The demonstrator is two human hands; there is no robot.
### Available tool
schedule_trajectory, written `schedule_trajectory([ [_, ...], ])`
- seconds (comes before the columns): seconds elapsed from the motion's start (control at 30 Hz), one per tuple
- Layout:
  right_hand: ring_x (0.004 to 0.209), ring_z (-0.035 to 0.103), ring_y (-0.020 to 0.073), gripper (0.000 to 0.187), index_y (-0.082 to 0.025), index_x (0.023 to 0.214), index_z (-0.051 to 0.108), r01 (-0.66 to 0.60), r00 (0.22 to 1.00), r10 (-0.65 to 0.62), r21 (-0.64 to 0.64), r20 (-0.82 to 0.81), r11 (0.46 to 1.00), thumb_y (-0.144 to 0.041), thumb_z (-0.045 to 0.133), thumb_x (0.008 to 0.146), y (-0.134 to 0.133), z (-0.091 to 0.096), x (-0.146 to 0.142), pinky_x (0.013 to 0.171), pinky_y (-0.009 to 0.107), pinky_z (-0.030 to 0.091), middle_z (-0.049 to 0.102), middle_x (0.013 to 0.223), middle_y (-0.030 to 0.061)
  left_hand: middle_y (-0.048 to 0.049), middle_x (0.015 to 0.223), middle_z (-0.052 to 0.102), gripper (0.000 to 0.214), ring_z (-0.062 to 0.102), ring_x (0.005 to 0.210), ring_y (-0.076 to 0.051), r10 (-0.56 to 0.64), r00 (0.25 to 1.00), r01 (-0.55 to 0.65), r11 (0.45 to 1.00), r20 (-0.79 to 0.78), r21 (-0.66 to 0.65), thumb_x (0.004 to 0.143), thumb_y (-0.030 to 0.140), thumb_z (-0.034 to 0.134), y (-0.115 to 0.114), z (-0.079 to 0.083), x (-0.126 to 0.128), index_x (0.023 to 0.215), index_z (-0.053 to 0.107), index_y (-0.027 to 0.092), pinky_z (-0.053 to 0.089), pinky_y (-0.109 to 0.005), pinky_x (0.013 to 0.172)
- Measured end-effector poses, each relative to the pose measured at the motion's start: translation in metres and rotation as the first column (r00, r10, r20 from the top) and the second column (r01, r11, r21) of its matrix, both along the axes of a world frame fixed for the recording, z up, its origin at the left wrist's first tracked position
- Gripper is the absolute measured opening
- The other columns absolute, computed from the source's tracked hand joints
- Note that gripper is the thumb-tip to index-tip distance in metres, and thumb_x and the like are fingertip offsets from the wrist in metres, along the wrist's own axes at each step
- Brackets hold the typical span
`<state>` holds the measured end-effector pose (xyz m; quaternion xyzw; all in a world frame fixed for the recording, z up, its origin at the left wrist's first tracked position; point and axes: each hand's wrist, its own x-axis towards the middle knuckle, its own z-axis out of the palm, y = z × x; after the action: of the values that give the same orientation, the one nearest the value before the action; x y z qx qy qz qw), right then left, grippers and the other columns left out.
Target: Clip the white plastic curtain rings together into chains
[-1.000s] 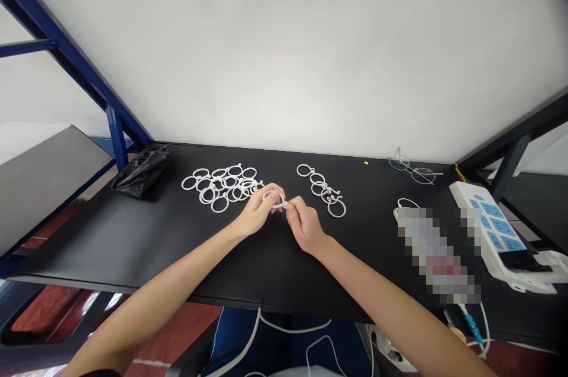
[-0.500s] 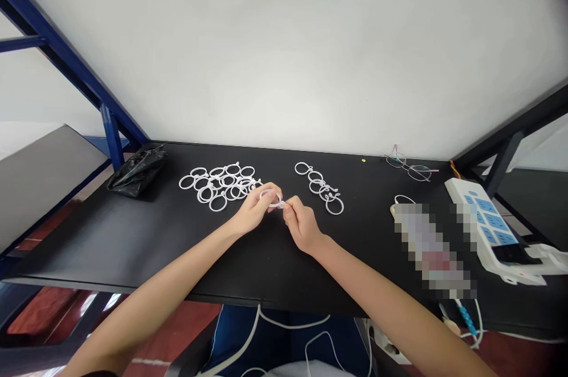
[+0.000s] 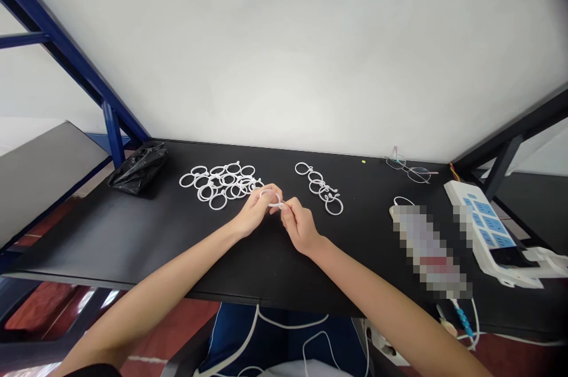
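Note:
A white curtain ring (image 3: 280, 197) with a small eyelet-like end is held between both hands above the black desk. My left hand (image 3: 257, 209) is closed around the ring's left side, thumb against it. At the ring's right, my right hand (image 3: 302, 226) pinches the small end; the fingertips partly hide it. Behind and left of my left hand lies a loose pile of similar white rings (image 3: 228, 180), many overlapping. Several more rings (image 3: 316, 186) lie in a slanting row beyond my right hand, the nearest one (image 3: 334, 206) close to its knuckles.
The black desk (image 3: 146, 235) meets a pale wall at the back. A crumpled black plastic bag (image 3: 138, 168) sits at the left. To the right are eyeglasses (image 3: 418, 174), a blurred-out phone (image 3: 430, 250) with a cable, and a white power strip (image 3: 486, 226).
Both hands keep hold of the same ring. The ring has turned slightly, and my right fingers have shifted a little at its small end. The piles stay as they were.

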<state>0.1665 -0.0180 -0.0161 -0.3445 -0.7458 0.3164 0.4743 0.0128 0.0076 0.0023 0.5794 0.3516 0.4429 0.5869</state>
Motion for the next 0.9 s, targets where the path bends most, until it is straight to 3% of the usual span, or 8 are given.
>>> schedule_trajectory([
  [0.2, 0.047, 0.049, 0.0124, 0.028, -0.022, 0.087, 0.055, 0.035, 0.999, -0.035, 0.036, -0.002, 0.999, -0.035, 0.035, 0.102, 0.003, 0.001, -0.002, 0.051, 0.024, 0.042, 0.045, 0.054, -0.0046, 0.004, 0.057, 0.043, 0.027, 0.04, 0.054, -0.01, 0.019, 0.998, -0.017, 0.999, 0.065, -0.029, 0.091, 0.036, 0.043, 0.001, 0.0, 0.0, 0.078, 0.055, 0.016, 0.034, -0.024, 0.056],
  [0.37, 0.043, 0.042, 0.0094, 0.029, -0.022, 0.081, 0.055, 0.076, 0.997, -0.077, 0.079, 0.014, 0.994, -0.033, 0.038, 0.101, 0.005, 0.0, 0.0, 0.049, 0.023, 0.038, 0.047, 0.057, -0.0047, 0.0038, 0.056, 0.044, 0.031, 0.041, 0.054, -0.011, 0.028, 0.999, -0.028, 0.999, 0.015, 0.017, 0.092, 0.042, 0.044, 0.003, 0.001, -0.001, 0.078, 0.055, 0.016, 0.036, -0.025, 0.057],
  [0.43, 0.043, 0.038, 0.0087, 0.032, -0.021, 0.071, 0.049, 0.105, 0.994, -0.107, 0.099, 0.009, 0.989, -0.033, 0.041, 0.1, 0.005, 0.0, 0.001, 0.048, 0.023, 0.035, 0.042, 0.055, -0.0056, 0.0025, 0.058, 0.047, 0.036, 0.044, 0.057, -0.012, 0.052, 0.998, -0.05, 0.997, -0.023, 0.064, 0.092, 0.046, 0.043, 0.005, 0.003, -0.004, 0.078, 0.056, 0.015, 0.038, -0.026, 0.06],
  [0.53, 0.045, 0.031, 0.0092, 0.044, -0.022, 0.058, 0.029, 0.143, 0.989, -0.146, 0.141, 0.012, 0.98, -0.033, 0.042, 0.1, 0.007, 0.003, 0.002, 0.047, 0.025, 0.03, 0.029, 0.053, -0.0054, 0.0002, 0.063, 0.052, 0.042, 0.048, 0.06, -0.013, 0.146, 0.982, -0.125, 0.979, -0.124, 0.161, 0.093, 0.052, 0.041, 0.01, 0.006, -0.012, 0.079, 0.056, 0.016, 0.04, -0.027, 0.062],
  [0.63, 0.047, 0.029, 0.0099, 0.048, -0.022, 0.058, 0.02, 0.136, 0.99, -0.14, 0.174, 0.016, 0.975, -0.033, 0.041, 0.1, 0.008, 0.005, 0.001, 0.048, 0.027, 0.027, 0.027, 0.054, -0.0044, -0.001, 0.071, 0.056, 0.036, 0.052, 0.066, -0.015, 0.318, 0.903, -0.197, 0.904, -0.289, 0.378, 0.091, 0.051, 0.048, 0.016, 0.009, -0.024, 0.084, 0.058, 0.017, 0.042, -0.029, 0.069],
  [0.73, 0.046, 0.028, 0.0097, 0.049, -0.021, 0.057, 0.02, 0.131, 0.991, -0.133, 0.173, -0.001, 0.976, -0.03, 0.042, 0.099, 0.008, 0.005, 0.001, 0.048, 0.028, 0.026, 0.025, 0.053, -0.0046, -0.001, 0.074, 0.058, 0.031, 0.056, 0.075, -0.019, 0.502, 0.743, -0.131, 0.757, -0.442, 0.64, 0.083, 0.048, 0.065, 0.023, 0.009, -0.036, 0.086, 0.059, 0.019, 0.04, -0.036, 0.085],
  [0.8, 0.046, 0.028, 0.0094, 0.049, -0.021, 0.056, 0.022, 0.151, 0.989, -0.15, 0.144, -0.02, 0.978, -0.029, 0.043, 0.099, 0.009, 0.003, 0.002, 0.047, 0.027, 0.026, 0.026, 0.052, -0.005, -0.0023, 0.079, 0.06, 0.032, 0.056, 0.081, -0.02, 0.567, 0.66, -0.052, 0.69, -0.494, 0.722, 0.08, 0.048, 0.069, 0.028, 0.005, -0.042, 0.087, 0.059, 0.019, 0.038, -0.039, 0.09],
  [0.9, 0.044, 0.036, 0.0098, 0.04, -0.021, 0.06, 0.039, 0.179, 0.983, -0.177, 0.043, -0.039, 0.983, -0.03, 0.041, 0.1, 0.009, -0.001, 0.004, 0.047, 0.026, 0.031, 0.036, 0.051, -0.0051, -0.0056, 0.09, 0.062, 0.033, 0.056, 0.089, -0.023, 0.593, 0.583, 0.031, 0.667, -0.556, 0.744, 0.081, 0.049, 0.068, 0.034, -0.002, -0.047, 0.09, 0.059, 0.019, 0.037, -0.041, 0.092],
])
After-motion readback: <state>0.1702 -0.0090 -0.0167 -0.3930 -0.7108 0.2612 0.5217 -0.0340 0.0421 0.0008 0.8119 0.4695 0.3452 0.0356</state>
